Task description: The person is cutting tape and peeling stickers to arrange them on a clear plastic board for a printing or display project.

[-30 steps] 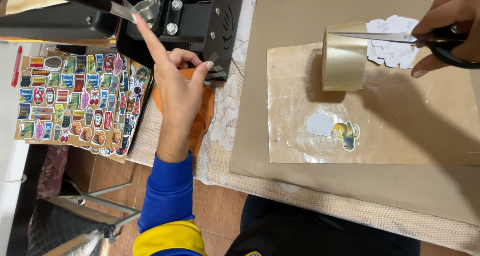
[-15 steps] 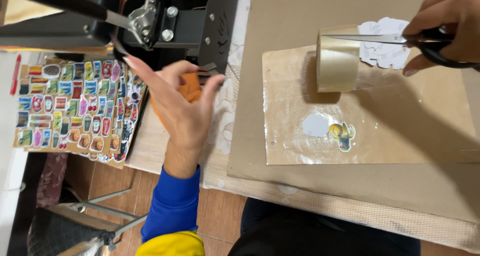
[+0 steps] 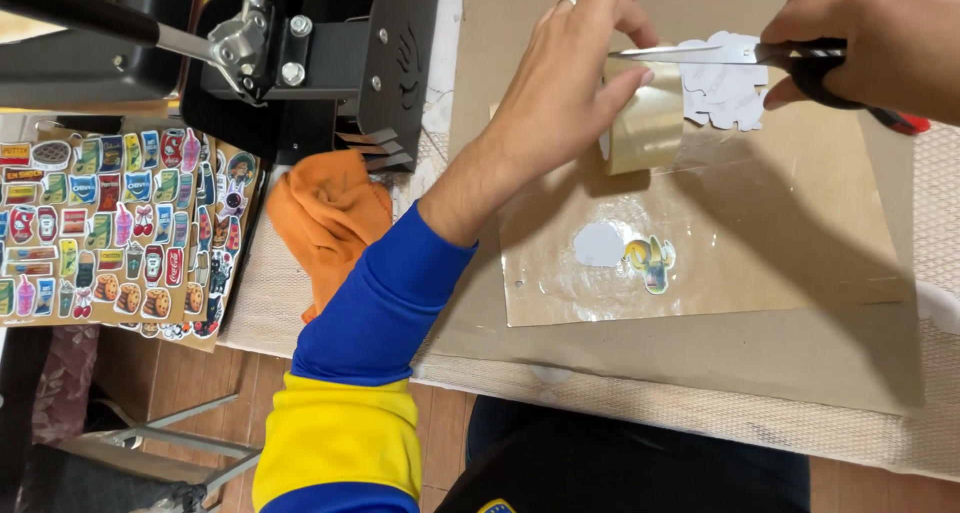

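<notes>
Left arm: blue sleeve with yellow band higher up; ring on left hand; right hand bare.

- A small craft workshop for making stickers.
- Black heat press on the tabletop.
- Printed sticker sheet beside an orange cloth.

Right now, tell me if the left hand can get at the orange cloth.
Probably yes. The left hand is on the tape roll, but the orange cloth lies uncovered beside that forearm, nothing on top.
</notes>
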